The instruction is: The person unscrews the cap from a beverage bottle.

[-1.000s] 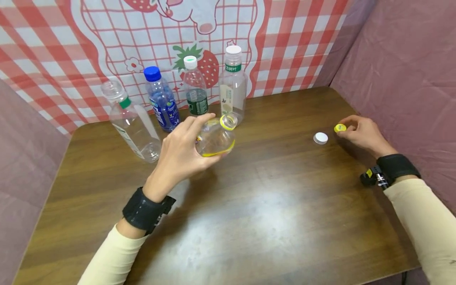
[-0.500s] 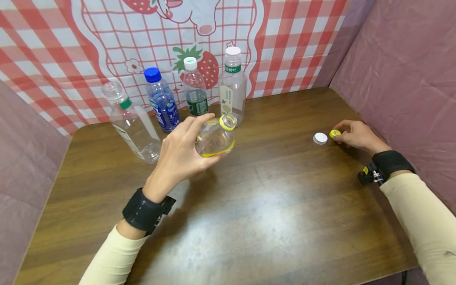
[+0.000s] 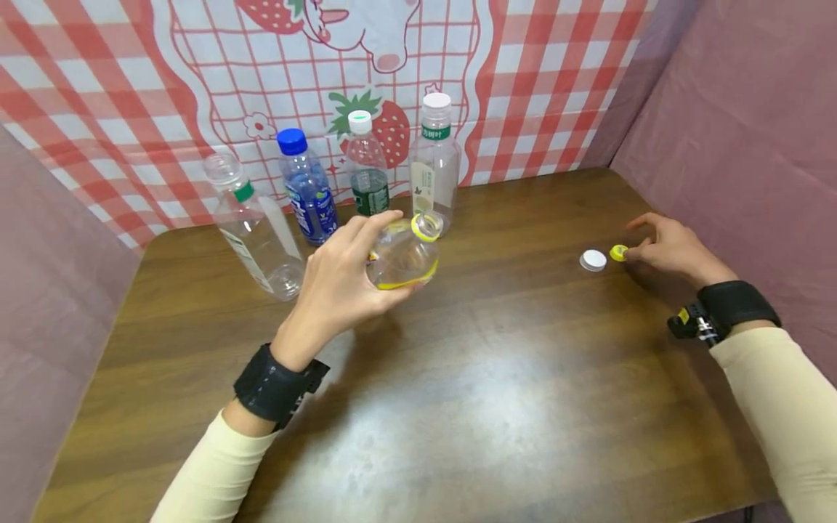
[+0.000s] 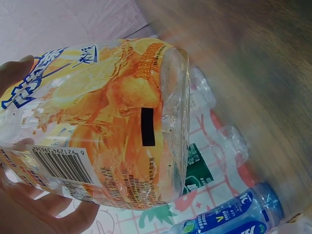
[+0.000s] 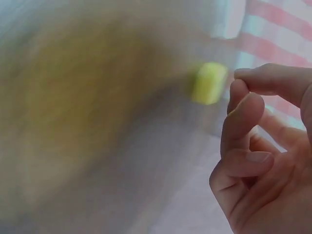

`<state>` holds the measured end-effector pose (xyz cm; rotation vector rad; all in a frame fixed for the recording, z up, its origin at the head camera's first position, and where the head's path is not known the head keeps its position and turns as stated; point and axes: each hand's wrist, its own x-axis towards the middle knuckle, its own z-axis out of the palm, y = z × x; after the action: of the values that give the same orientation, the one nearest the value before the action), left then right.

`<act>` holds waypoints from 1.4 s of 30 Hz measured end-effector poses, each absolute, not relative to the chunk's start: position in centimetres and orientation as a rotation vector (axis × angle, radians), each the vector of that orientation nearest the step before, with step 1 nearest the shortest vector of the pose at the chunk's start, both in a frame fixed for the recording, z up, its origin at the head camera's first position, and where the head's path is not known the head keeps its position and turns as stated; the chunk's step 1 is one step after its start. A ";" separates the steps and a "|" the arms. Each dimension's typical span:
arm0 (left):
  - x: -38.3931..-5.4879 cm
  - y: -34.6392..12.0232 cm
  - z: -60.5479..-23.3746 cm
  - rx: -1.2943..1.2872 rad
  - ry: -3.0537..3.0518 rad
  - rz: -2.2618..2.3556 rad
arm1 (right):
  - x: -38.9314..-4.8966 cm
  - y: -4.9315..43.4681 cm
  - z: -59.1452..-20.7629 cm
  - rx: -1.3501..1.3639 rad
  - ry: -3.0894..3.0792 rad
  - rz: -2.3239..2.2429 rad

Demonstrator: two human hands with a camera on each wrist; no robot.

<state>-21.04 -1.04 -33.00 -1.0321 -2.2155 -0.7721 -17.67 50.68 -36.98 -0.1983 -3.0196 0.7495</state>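
Note:
In the head view my left hand [image 3: 343, 280] grips a clear, uncapped drink bottle [image 3: 400, 254] with a yellow neck ring, tilted with its mouth pointing up and to the right. The left wrist view shows its orange fruit label [image 4: 107, 107] and flat base, with fingers and thumb wrapped about the body. At the right of the table a small yellow cap [image 3: 618, 253] lies on the wood. My right hand [image 3: 676, 247] hovers right beside it, index finger lifted away and thumb tip at its edge. The right wrist view shows the yellow cap [image 5: 209, 83] apart from the fingertips.
A white cap [image 3: 593, 260] lies left of the yellow one. Along the back stand an uncapped clear bottle [image 3: 261, 232], a blue-capped bottle [image 3: 310, 196], a green-labelled bottle [image 3: 368, 171] and a tall clear bottle [image 3: 437, 167]. A checked cloth [image 3: 543, 87] hangs behind the table.
My right hand has brought the yellow cap down beside the white cap and let go of it, its index finger now lifted. The left hand keeps holding the bottle.

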 end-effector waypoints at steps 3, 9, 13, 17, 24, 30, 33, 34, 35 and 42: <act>-21.1 -1.0 -33.0 -1.042 -2.219 -0.761 | -17.5 49.3 -35.9 -0.132 -2.945 0.732; -21.3 -0.6 -33.1 -1.071 -2.231 -0.727 | -17.2 42.3 -32.6 0.074 -2.769 0.758; -21.4 -0.1 -33.4 -1.096 -2.239 -0.724 | -16.9 36.4 -30.6 0.229 -2.656 0.834; -21.2 0.1 -33.7 -1.099 -2.244 -0.736 | -17.1 30.9 -29.5 0.397 -2.525 0.884; -20.8 0.1 -33.6 -1.096 -2.254 -0.735 | -17.9 24.9 -28.4 0.590 -2.341 1.048; -20.9 -0.3 -33.1 -1.095 -2.271 -0.739 | -18.6 23.9 -28.0 0.631 -2.323 1.066; -20.8 -0.8 -33.1 -1.095 -2.289 -0.758 | -18.8 24.1 -27.9 0.616 -2.325 1.079; -20.7 -1.1 -33.1 -1.086 -2.292 -0.766 | -18.9 24.1 -27.8 0.611 -2.325 1.084; -20.6 -1.6 -33.2 -1.076 -2.291 -0.778 | -19.0 24.0 -27.8 0.608 -2.326 1.092; -18.7 -8.2 -33.4 -0.917 -2.204 -0.875 | -19.5 22.2 -25.9 0.638 -2.343 1.086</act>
<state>-18.72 -8.16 -33.36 -0.9170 -2.2041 -0.8746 -19.46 22.20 -25.91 0.6384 -2.3427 1.0859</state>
